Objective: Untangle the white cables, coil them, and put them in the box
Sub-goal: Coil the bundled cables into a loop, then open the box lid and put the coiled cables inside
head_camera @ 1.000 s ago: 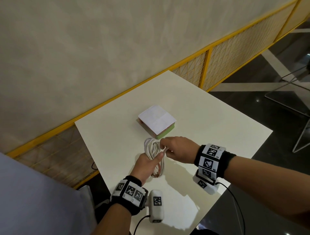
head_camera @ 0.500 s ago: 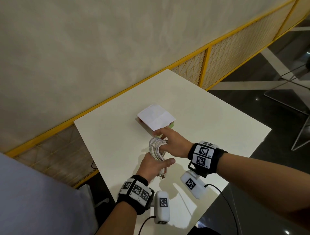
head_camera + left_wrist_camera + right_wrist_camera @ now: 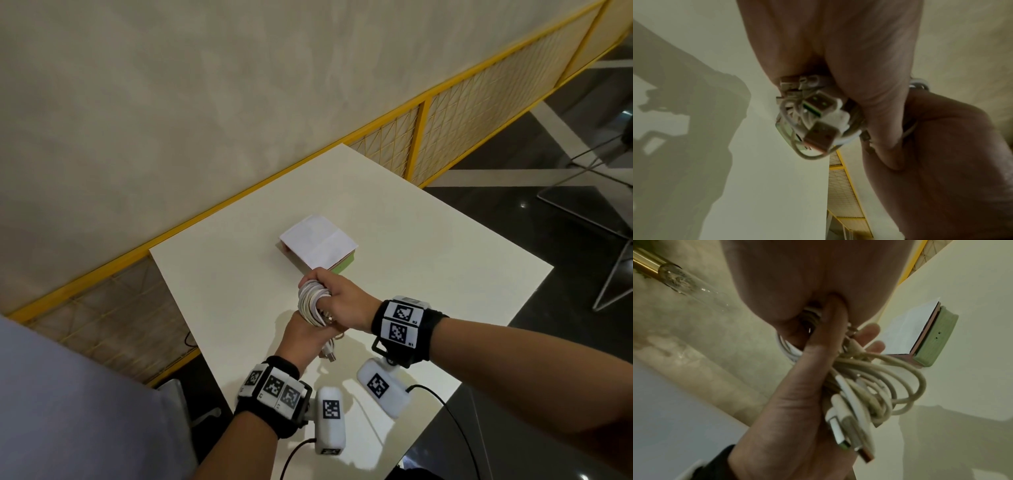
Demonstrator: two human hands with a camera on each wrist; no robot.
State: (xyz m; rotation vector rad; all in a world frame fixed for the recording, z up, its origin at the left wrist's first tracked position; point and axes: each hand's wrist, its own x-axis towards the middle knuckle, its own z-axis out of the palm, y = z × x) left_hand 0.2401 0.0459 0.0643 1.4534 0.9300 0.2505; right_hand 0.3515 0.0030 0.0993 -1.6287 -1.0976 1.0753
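**Coil held in both hands, box closed**

The left hand (image 3: 303, 334) grips the lower part of the coil (image 3: 311, 303), thumb and fingers wrapped round the bundled loops. The coil stands roughly upright above the near middle of the table (image 3: 428, 240), clear of its surface. The USB plugs (image 3: 819, 123) hang loose below the left hand's grip. The right hand (image 3: 337, 301) closes round the upper part of the coil from the right, fingers curled over the loops.

The box (image 3: 318, 243) sits just beyond the hands, toward the far side, with its white lid down.

Handling, as a judgement: the cables are light, soft and springy; loops will probably fan out if the grip slackens. Hold across all the strands at the middle of the bundle, not by a plug or a single loop. The smooth jackets may slide against each other, so keep the plugs tucked in. One hand must let go to lift the lid.
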